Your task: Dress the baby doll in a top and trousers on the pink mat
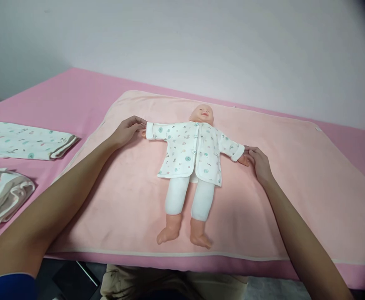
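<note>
A baby doll (202,112) lies on its back on the peach blanket, with its arms spread out and its head toward the wall. It wears a white printed jacket (182,150) fastened at the upper front, the lower front parting slightly, and its legs are white down to bare feet. My left hand (126,132) closes around the doll's hand at the left cuff, mostly covering it. On the other side, my right hand (260,163) grips the doll's other hand (244,159), just beyond the folded cuff.
The peach blanket (107,216) is spread over a pink-covered table (76,89) against a pale wall (182,46). At the left lie folded printed clothing (23,141) and a rolled or folded cloth bundle (6,196). The table's front edge runs close to my body.
</note>
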{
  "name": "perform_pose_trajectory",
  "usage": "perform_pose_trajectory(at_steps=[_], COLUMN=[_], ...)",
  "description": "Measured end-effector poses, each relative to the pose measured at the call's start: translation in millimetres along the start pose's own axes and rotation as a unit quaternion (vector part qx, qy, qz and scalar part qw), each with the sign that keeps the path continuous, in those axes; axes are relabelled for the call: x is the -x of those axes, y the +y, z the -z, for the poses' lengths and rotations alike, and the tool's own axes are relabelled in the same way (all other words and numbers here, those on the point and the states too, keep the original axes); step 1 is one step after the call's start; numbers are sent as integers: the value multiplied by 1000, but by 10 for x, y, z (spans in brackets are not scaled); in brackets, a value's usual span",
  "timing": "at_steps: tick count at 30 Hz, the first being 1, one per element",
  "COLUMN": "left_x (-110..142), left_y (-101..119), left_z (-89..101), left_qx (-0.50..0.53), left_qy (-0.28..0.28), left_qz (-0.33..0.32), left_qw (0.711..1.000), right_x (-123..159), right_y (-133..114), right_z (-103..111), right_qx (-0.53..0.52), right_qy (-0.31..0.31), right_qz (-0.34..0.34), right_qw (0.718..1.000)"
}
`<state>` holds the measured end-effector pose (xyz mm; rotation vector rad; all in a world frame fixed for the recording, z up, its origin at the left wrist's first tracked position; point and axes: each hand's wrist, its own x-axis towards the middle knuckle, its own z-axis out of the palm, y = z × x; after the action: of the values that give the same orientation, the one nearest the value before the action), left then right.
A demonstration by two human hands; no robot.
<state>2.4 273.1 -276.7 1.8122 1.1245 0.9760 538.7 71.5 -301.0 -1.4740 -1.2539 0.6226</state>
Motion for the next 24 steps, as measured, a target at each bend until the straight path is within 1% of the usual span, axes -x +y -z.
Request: perform_pose_trajectory(at_steps=[2,3,4,5,7,8,9,10,11,13,15,18,20,22,24], left_x=[-59,-91,-124,-158,-221,-247,-267,-282,-291,-295,-287,-277,-278,-284,-290], left_y=[-7,4,21,41,70,74,68,54,35,-9,-42,-64,-76,-95,-121], left_z=[42,60,73,79,63,42,15,-16,-45,-86,-87,-22,34,74,87], left_qx=[-5,-13,-19,-25,-36,-45,-54,-63,-71,-85,-102,-147,-180,-205,-216], left_qy=[-20,-38,-59,-77,-100,-101,-94,-80,-62,-35,-24,-11,-6,-11,-15], left_qz=[11,21,31,40,46,45,42,39,33,18,-3,-33,-55,-79,-98], left_qw=[1000,999,998,996,993,993,993,994,995,996,995,989,982,975,971], right_x=[-63,-102,-147,-196,-298,-345,-385,-417,-439,-457,-457,-468,-491,-515,-525], right_y=[14,-9,-52,-108,-233,-284,-318,-330,-319,-241,-130,-7,15,8,1], right_z=[27,41,55,68,79,72,55,29,-5,-71,-102,-38,47,119,154], right_qx=[-29,-25,-13,2,33,44,51,55,57,63,86,149,218,300,357], right_qy=[16,3,-29,-73,-157,-186,-203,-205,-195,-162,-121,-75,-69,-81,-79], right_qz=[-30,-46,-64,-82,-107,-115,-120,-122,-118,-94,-46,33,81,134,183], right_qw=[999,999,997,994,981,975,971,970,972,980,988,986,970,941,912])
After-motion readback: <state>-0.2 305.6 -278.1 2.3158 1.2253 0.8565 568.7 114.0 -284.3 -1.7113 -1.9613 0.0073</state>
